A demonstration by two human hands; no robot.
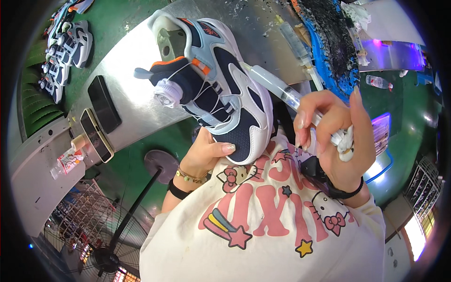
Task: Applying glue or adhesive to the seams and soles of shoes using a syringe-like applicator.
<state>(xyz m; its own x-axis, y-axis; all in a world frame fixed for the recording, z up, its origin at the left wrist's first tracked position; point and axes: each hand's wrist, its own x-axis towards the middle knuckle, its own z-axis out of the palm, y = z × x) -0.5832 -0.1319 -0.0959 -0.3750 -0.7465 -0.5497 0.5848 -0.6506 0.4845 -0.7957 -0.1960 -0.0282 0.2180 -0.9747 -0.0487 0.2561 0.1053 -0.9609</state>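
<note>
My left hand grips the toe of a sneaker, thumb on top and the other fingers hidden below. The shoe is navy, white and light blue with orange trim, thin white laces and a round lace dial; a grey-green last shows in its opening. My right hand is closed around a clear syringe partly filled with whitish fluid. Its tip meets the sneaker's side near the sole edge. A crumpled white wad sits in the right palm by the plunger end.
Two phones lie on the metal bench at left, near a tape roll and a bottle. Another syringe rests beside a blue tray crusted black. More sneakers stand far left; a fan is lower left.
</note>
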